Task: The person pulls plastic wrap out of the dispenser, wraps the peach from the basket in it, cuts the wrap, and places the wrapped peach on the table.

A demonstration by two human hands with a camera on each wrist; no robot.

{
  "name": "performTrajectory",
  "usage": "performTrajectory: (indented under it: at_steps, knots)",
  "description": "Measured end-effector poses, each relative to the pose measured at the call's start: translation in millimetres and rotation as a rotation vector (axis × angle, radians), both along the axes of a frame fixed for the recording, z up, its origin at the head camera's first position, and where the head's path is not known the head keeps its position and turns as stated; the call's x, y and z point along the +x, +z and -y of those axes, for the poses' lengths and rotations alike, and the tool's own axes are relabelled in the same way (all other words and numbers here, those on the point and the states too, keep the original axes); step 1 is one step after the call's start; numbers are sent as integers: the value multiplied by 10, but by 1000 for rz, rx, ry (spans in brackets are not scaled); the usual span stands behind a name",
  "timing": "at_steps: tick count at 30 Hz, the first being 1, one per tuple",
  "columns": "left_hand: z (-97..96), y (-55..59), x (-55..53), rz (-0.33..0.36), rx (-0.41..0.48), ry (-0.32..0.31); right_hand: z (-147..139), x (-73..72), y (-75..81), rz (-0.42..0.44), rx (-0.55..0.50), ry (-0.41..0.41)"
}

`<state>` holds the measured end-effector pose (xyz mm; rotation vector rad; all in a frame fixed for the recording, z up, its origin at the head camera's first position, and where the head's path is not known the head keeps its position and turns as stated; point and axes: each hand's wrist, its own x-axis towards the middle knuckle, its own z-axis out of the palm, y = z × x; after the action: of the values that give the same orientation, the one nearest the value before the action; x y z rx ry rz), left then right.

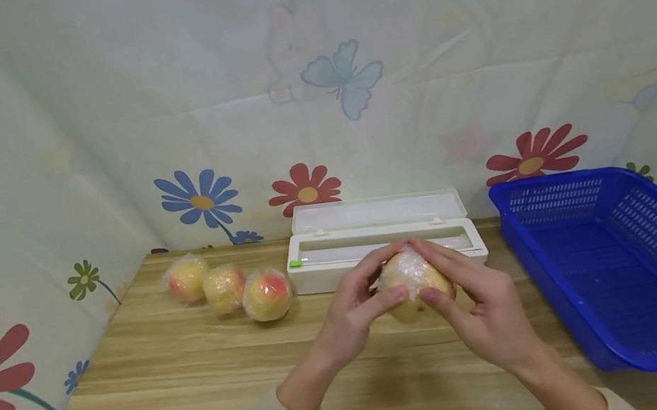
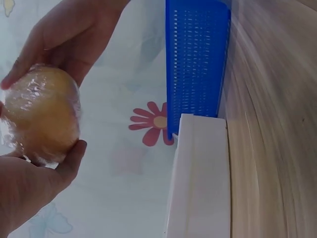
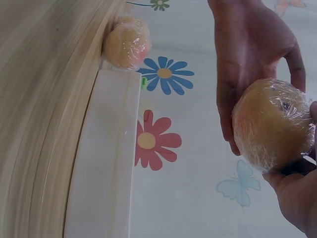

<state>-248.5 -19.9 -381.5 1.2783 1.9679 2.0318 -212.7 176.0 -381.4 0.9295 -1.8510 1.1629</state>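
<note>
Both hands hold a yellow peach wrapped in clear cling film, raised above the wooden table in front of the film box. My left hand grips it from the left and my right hand from the right, thumbs on the near side. Crinkled film shows on the peach in the left wrist view. Behind it stands a white cling film box, lid raised, with a green slider at its left end. Left of the box sit three wrapped peaches, the nearest with a red blush.
A large blue plastic basket stands on the right side of the table. A flower-printed curtain hangs behind the table. Bare wood shows at the front left.
</note>
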Motion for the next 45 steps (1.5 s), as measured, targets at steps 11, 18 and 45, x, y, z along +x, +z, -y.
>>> performTrajectory:
  at_steps: [11,18,45]
  knots:
    - [3,20,29,87,-55,71,1,4,-15,-114,125,-61]
    - [183,-86,32,122,-136,188,-37,34,-4,-49,228,7]
    - [2203,-280,-68,76,-701,607,-788,565,238,178,502,-280]
